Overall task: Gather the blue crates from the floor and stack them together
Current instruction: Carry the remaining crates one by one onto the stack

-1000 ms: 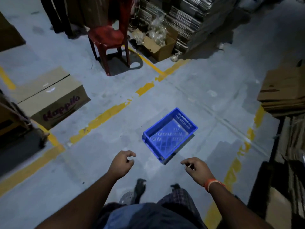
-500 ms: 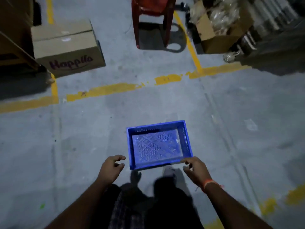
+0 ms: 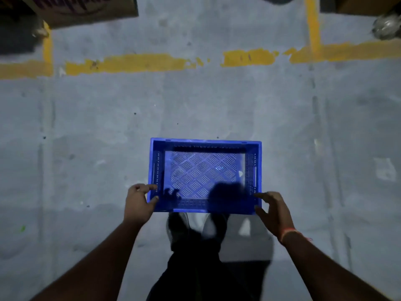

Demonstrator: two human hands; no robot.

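Blue crate on floor; left hand grips near-left corner, right hand grips near-right corner.

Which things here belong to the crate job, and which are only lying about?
Belong to the job:
blue crate
left hand, at its left near corner
right hand, at its right near corner

Lying about:
cardboard box
yellow floor lines

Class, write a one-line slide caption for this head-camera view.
Both hands, left hand and right hand, reach the near corners of an empty blue crate on the floor.
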